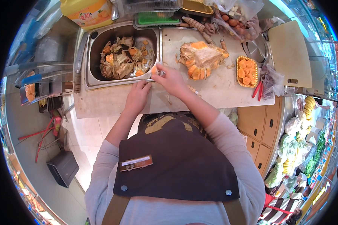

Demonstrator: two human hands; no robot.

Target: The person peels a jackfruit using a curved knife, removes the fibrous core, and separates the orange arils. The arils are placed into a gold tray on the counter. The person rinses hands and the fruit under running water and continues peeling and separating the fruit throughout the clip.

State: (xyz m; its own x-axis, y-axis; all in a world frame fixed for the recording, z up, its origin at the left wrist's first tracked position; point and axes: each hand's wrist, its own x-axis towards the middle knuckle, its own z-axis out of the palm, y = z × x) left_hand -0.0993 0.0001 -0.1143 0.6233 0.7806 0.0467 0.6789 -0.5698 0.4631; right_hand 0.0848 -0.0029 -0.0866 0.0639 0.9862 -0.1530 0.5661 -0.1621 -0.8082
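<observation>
My right hand [170, 80] is at the sink's right front corner, thumb and fingers pinching an orange jackfruit pod [154, 70]. A small metallic piece shows beside those fingers, too small to identify. Below the right wrist, a wrapped knife handle [192, 89] sticks out; whether the hand holds it is hidden. My left hand [137, 95] is at the sink's front rim, fingers bent and close together; their grip is unclear. A cut jackfruit section [204, 60] with orange pods lies on the counter to the right. Jackfruit rind and fibres [119, 63] fill much of the steel sink [87, 76].
A gold tray [238, 77] of pods stands right, near red-handled pliers or shears [258, 90] and a plastic bag [270, 81]. A long knife [79, 62] lies along the sink's left side. Behind are a yellow jug [87, 14], wrapped-handled tools [195, 24] and bagged eggs [235, 24].
</observation>
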